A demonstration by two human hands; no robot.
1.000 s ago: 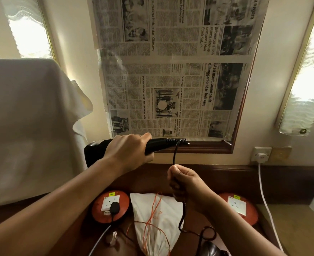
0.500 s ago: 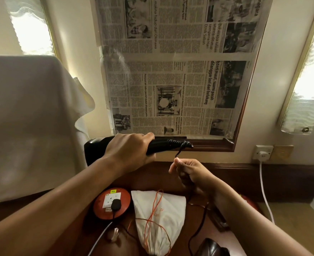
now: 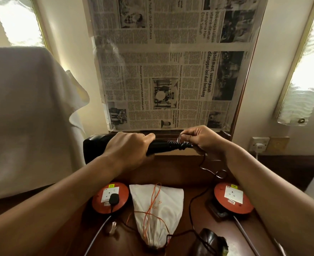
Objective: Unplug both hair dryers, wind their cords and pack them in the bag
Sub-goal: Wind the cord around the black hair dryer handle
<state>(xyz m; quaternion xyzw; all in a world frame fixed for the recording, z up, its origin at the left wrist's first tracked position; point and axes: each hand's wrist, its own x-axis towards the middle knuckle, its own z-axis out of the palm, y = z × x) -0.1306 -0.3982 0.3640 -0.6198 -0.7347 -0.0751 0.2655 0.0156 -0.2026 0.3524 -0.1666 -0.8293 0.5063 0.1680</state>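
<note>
Your right hand [image 3: 198, 138] has come up from below the dryer [image 3: 126, 145] to the tip of its handle, where it now pinches the cord [image 3: 202, 163] by the strain relief. Your left hand [image 3: 128, 145] keeps its grip round the handle, holding the dryer level above the worktop [image 3: 171, 174]. That reads as the first wrap starting; most of the cord still trails loose. The bag [image 3: 158, 206] lies below, the second dryer [image 3: 209, 242] beside it, its plug [image 3: 114, 199] apparently still in the left socket.

Room in a home, wooden dresser [image 3: 163, 174], newspaper-covered mirror [image 3: 171, 71], wall socket [image 3: 259, 144]
</note>
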